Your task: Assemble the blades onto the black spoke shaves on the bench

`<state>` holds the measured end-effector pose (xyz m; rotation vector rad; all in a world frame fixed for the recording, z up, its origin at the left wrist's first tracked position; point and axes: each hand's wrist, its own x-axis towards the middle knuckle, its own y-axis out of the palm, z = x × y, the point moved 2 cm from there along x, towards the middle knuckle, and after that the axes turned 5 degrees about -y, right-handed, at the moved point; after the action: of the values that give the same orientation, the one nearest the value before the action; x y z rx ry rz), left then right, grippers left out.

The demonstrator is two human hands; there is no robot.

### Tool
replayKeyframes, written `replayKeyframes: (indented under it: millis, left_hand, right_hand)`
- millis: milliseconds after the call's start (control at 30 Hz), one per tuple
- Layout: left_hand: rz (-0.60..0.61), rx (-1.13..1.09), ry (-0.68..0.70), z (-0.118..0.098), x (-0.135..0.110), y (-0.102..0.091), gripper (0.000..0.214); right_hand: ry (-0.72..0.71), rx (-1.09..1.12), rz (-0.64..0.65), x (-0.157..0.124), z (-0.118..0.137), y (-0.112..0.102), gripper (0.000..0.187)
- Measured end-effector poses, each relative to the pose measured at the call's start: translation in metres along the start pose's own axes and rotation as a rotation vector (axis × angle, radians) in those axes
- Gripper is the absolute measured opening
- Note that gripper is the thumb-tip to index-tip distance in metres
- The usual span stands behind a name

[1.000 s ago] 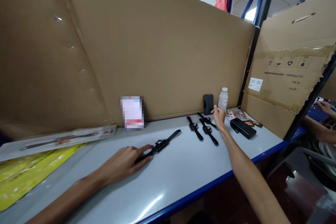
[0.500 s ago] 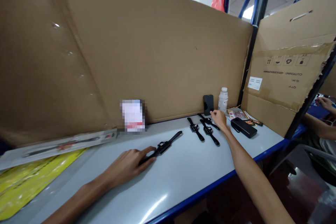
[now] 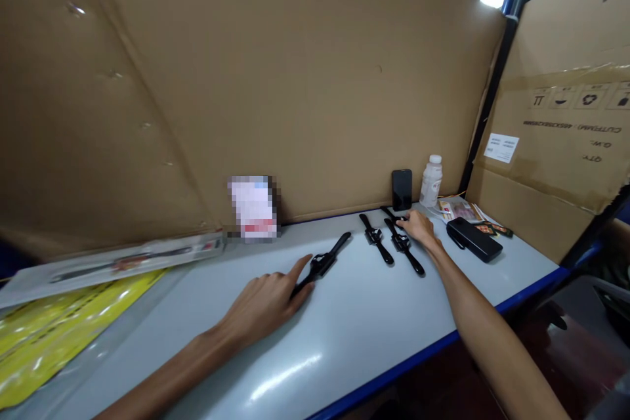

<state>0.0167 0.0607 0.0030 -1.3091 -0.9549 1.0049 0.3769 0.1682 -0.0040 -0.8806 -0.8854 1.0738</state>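
My left hand (image 3: 268, 302) lies flat on the grey table (image 3: 344, 341), fingers stretched out, its fingertips on the near strap end of a black watch (image 3: 322, 262). My right hand (image 3: 418, 226) reaches to the far right and rests with curled fingers on a black watch (image 3: 392, 216) at the back of a small row. Two more black watches (image 3: 375, 238) (image 3: 406, 248) lie side by side just left of that hand.
A tall cardboard wall (image 3: 295, 92) backs the table. Against it stand a dark phone (image 3: 401, 189), a white bottle (image 3: 432, 182) and a blurred card (image 3: 253, 207). A black case (image 3: 474, 239) lies right. A long flat package (image 3: 113, 262) and yellow sheet (image 3: 59, 328) lie left.
My right hand has dropped from near the bottle onto the rear watch. My left hand has kept its place on the watch strap. The view has shifted leftward and down.
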Motion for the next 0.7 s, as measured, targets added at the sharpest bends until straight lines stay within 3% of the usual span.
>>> replayKeyframes:
  millis: [300,467,600,700]
  left_hand:
    - [-0.062,-0.026,0.008,-0.049,0.046,-0.006,0.058]
    - [-0.099,-0.027,-0.024,-0.071,0.056,-0.007,0.073]
    - [-0.237,-0.044,0.15,-0.098,0.06,-0.016,0.074]
    - [-0.206,-0.151,0.237,-0.122,0.072,-0.018,0.075]
  right_hand:
    - [0.019,-0.029,-0.036,-0.004,0.002,-0.002,0.025]
    - [-0.01,-0.013,-0.097,-0.012,0.007,-0.022,0.025]
    - [-0.025,0.04,-0.176,-0.019,0.011,-0.039,0.024]
    - [-0.034,0.127,-0.282,-0.022,0.013,-0.044,0.018]
